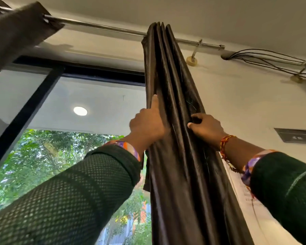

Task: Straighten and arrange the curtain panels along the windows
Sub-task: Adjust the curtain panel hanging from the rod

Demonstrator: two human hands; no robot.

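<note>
A dark shiny curtain panel [173,89] hangs bunched in tight pleats from a metal rod [99,27] near the right end of the window. My left hand [148,124] grips the panel's left folds, thumb pointing up along the fabric. My right hand [206,127] pinches the right folds, fingers curled into a pleat. Both arms reach up in dark green sleeves. A second, grey-brown panel [16,32] hangs on the rod at the upper left.
A black-framed window [48,89] shows trees outside and a reflected ceiling light. The rod bracket [193,58] is fixed to the white wall. Loose cables [265,57] run along the wall to the right. A dark switch plate [292,135] sits on the right wall.
</note>
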